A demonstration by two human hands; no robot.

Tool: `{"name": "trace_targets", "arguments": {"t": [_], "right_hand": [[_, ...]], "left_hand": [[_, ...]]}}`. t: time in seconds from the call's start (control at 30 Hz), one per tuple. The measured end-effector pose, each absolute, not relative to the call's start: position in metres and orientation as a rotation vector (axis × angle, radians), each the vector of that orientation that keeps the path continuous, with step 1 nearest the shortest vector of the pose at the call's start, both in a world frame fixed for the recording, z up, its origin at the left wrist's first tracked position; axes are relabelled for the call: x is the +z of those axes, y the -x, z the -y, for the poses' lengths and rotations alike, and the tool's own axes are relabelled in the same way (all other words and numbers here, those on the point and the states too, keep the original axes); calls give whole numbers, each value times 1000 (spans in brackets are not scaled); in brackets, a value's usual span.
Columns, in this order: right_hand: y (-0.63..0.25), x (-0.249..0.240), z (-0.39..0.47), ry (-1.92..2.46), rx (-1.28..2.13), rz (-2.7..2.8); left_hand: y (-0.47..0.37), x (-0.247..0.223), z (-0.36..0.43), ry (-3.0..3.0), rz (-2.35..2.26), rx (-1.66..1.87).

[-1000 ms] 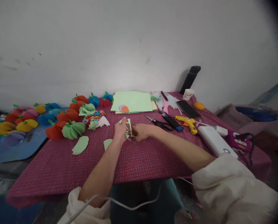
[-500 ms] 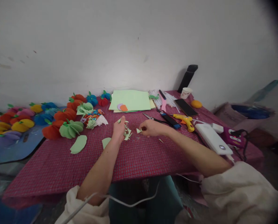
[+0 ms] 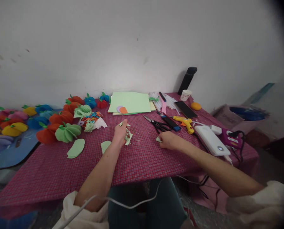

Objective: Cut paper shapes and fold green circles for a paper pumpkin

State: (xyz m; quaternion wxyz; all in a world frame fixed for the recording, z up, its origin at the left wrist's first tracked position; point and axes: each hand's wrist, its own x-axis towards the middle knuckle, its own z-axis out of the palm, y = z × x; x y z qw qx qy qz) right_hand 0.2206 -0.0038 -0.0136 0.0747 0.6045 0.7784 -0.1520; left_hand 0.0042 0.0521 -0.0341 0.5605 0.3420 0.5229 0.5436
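My left hand [image 3: 120, 132] is closed around a bunch of light green paper scraps [image 3: 128, 137] at the middle of the table, with bits poking out past the fingers. Farther right, my right hand [image 3: 168, 140] pinches a small pale green scrap [image 3: 158, 139] just above the cloth. Black-handled scissors [image 3: 157, 124] lie open behind the right hand. Partly hidden by my left forearm is a cut green paper piece [image 3: 105, 146]. A stack of similar rounded green pieces [image 3: 76, 148] rests to its left.
Paper pumpkins [image 3: 68, 132] in many colours crowd the left side, beside a heap of mixed scraps [image 3: 91, 121]. Green sheets [image 3: 131, 101] lie against the wall. On the right are a yellow glue gun [image 3: 185, 123], a phone [image 3: 186, 109], a white power bank [image 3: 211, 140] and a paper cup [image 3: 186, 95].
My right hand has moved right and toward me, away from the left hand, carrying a scrap. The scissors are now uncovered. My left hand stays on its bunch.
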Motion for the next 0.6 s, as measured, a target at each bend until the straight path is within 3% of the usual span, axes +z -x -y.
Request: {"name": "trace_targets", "arguments": {"t": [0.27,0.6], "right_hand": [[-209,9,-5,-1597,-651,-2485],[-125,1,-80,-1521,-355,-2563]], "left_hand": [[-3,-30,-53,-778,-1236,1305],[5,-29,-57,-746,-1251,1345]]}}
